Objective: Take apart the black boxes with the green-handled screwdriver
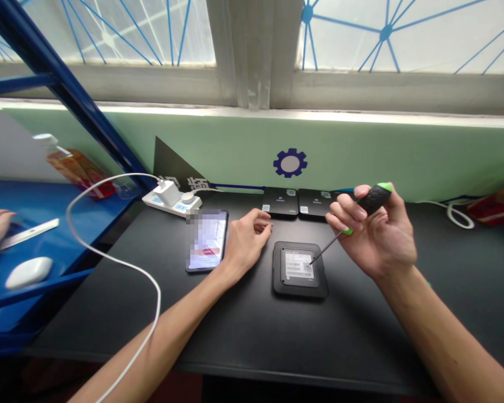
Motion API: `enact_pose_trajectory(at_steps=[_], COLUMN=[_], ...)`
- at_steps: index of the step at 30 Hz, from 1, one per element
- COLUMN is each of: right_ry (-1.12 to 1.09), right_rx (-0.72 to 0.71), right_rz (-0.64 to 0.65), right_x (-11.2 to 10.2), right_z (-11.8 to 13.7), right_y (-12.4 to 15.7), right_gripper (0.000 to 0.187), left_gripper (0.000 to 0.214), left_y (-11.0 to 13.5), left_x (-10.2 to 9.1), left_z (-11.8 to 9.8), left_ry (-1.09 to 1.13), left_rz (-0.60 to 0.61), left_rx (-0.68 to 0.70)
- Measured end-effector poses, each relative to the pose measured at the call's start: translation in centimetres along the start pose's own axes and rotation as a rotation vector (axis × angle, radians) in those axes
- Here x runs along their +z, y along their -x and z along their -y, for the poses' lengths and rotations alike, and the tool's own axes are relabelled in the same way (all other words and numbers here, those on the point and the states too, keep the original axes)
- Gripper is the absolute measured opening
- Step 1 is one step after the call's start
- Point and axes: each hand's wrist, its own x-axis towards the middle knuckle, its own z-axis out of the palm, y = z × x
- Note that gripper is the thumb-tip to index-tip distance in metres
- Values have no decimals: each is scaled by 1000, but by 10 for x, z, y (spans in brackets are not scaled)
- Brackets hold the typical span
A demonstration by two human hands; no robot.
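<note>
Screwdriver tip set on upturned black box, mid-worktop.
Fingertips [348, 215] of right hand [378, 235] closed round handle of screwdriver [373, 198], pinched pencil-style, likely for fine control; shaft slanting down-left, tip at the label of black box [300, 285], lying flat, label side up, centre of worktop [361, 336]. Empty left hand [246, 240] resting loosely curled just beside box's left edge, probably placed to steady it; contact with box not discernible. Phone [207, 240] on far side of that hand; two like boxes [280, 201] along back edge; power strip [172, 202] toward back-left corner.
</note>
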Motion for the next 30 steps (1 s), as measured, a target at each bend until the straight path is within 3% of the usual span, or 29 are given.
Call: enact_pose_trajectory(at_steps=[2, 11, 17, 30], right_ry=[19, 73, 53, 6], right_rx=[-3, -22, -8, 10], right_rz=[-1, 9, 6, -2], right_x=[0, 0, 0, 3], right_z=[0, 0, 1, 0], right_y=[0, -1, -1, 0], right_gripper=[32, 40, 46, 38], left_gripper=[5, 9, 7, 6], left_y=[0, 0, -3, -2], left_x=[-1, -3, -1, 1], left_z=[-1, 1, 6, 10], left_ry=[-2, -320, -304, -287], left_rz=[-4, 20, 33, 52], left_rx=[9, 177, 156, 138])
